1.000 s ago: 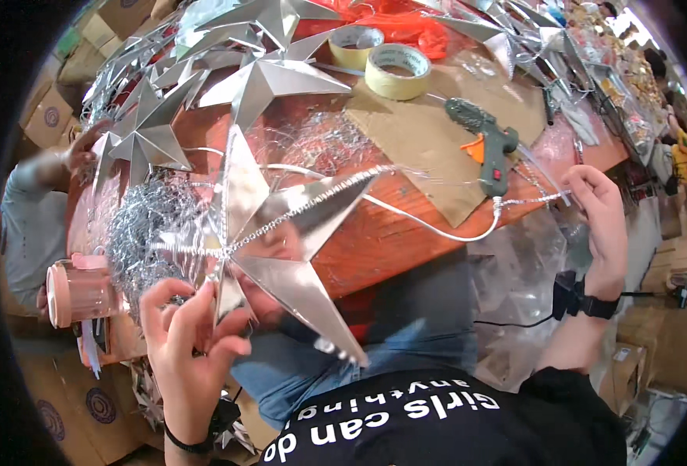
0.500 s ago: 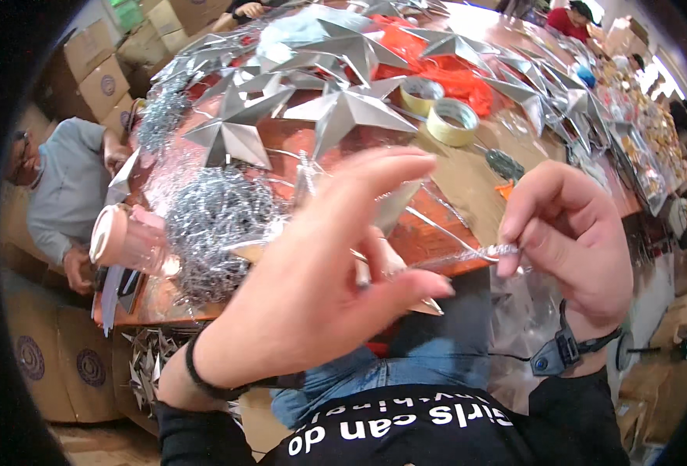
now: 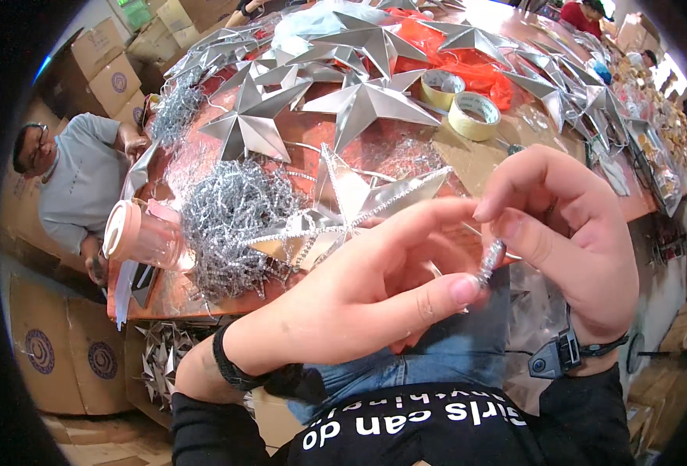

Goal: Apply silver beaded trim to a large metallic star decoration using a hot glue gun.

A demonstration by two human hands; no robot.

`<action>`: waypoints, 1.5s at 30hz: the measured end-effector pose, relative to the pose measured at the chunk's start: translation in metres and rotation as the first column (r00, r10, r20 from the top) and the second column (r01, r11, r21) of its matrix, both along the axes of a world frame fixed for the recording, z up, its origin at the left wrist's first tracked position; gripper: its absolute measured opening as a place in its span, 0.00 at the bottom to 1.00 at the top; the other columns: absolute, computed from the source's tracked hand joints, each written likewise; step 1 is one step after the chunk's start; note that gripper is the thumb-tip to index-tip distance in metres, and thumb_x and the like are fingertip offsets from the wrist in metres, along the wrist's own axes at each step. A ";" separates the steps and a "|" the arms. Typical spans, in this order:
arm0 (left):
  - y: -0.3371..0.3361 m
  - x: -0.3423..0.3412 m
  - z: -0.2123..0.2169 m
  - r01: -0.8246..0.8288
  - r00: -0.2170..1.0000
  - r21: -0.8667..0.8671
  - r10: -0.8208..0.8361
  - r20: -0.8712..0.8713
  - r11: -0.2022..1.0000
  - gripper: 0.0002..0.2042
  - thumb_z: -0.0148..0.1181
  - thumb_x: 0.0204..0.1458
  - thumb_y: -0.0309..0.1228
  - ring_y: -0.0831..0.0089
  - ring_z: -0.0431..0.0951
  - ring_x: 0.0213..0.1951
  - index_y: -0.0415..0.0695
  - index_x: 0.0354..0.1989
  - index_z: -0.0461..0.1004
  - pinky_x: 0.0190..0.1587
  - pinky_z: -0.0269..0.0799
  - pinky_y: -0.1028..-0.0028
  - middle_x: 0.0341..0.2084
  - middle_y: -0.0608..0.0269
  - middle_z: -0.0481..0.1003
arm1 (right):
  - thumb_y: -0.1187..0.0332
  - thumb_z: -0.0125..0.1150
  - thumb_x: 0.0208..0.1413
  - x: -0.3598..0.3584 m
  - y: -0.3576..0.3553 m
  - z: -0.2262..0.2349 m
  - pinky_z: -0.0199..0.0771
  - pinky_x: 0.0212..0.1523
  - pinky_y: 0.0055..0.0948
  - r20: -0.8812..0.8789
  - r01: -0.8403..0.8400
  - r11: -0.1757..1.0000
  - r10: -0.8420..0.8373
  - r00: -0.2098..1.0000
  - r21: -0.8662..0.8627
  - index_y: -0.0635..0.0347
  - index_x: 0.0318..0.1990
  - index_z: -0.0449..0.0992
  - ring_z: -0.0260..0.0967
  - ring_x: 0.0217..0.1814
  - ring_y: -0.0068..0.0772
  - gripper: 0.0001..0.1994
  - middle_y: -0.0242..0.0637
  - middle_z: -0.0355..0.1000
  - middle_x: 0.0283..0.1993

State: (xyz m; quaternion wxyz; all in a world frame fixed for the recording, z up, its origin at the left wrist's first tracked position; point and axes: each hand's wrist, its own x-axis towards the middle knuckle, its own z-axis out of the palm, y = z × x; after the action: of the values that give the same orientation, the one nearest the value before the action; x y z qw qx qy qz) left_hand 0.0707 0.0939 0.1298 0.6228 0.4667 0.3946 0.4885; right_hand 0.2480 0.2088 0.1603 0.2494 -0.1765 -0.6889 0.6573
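My right hand is closed, thumb and forefinger pinching a short bunched piece of silver tinsel cord. My left hand meets it from the left, fingers curled and thumb tip pressed at the lower end of the same cord. Just beyond the left hand is a silver star with tinsel cord along its ridges; part of one point looks golden. The left hand hides the star's near side, so I cannot tell whether its lower fingers touch it. A tangled heap of silver tinsel cord lies left of the star.
Several plain silver stars cover the far table, beside red plastic and two tape rolls. A pink-lidded cup stands at the left edge. Another person works at the left. Cardboard boxes stand below.
My left hand has moved right and closed in on the tinsel cord at my right hand. More of the trimmed star now shows behind it.
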 end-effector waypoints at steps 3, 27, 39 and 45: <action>0.000 -0.006 0.005 0.034 0.996 -0.164 -0.020 0.089 0.986 0.19 0.46 0.66 0.33 0.87 0.64 0.21 0.41 0.62 0.59 0.22 0.62 0.84 0.24 0.69 0.68 | 0.74 0.60 0.57 -0.001 0.007 0.002 0.67 0.36 0.18 0.018 0.048 0.993 -0.050 0.999 0.109 0.65 0.41 0.72 0.68 0.35 0.18 0.07 0.31 0.71 0.35; -0.025 -0.031 -0.001 -0.364 0.872 -0.015 0.335 -0.357 0.931 0.06 0.63 0.55 0.24 0.86 0.72 0.23 0.35 0.36 0.73 0.24 0.66 0.84 0.25 0.65 0.74 | 0.73 0.66 0.54 0.029 0.014 -0.029 0.62 0.27 0.15 0.196 0.018 0.989 -0.047 0.979 0.149 0.67 0.32 0.79 0.65 0.27 0.12 0.05 0.29 0.74 0.27; -0.025 -0.030 -0.008 -0.443 0.891 -0.190 0.407 -0.200 0.876 0.07 0.60 0.58 0.26 0.85 0.73 0.24 0.34 0.37 0.73 0.25 0.68 0.84 0.26 0.66 0.74 | 0.73 0.66 0.53 0.034 0.012 -0.045 0.61 0.25 0.15 0.281 0.053 0.991 -0.086 0.956 0.122 0.67 0.32 0.79 0.64 0.25 0.11 0.05 0.28 0.73 0.25; -0.030 -0.039 -0.014 -0.507 0.769 -0.082 0.407 -0.493 0.858 0.07 0.61 0.57 0.26 0.85 0.73 0.26 0.34 0.36 0.73 0.26 0.69 0.84 0.27 0.66 0.74 | 0.73 0.68 0.49 0.042 -0.001 -0.047 0.64 0.22 0.23 0.365 -0.079 0.946 -0.044 0.930 0.315 0.63 0.28 0.79 0.69 0.20 0.25 0.04 0.35 0.74 0.22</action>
State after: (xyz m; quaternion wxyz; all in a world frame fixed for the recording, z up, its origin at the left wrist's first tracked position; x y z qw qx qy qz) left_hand 0.0316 0.0644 0.1163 0.4190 0.3891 0.6814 0.4569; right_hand 0.2901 0.2074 0.1137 0.1359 -0.2464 -0.8234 0.4929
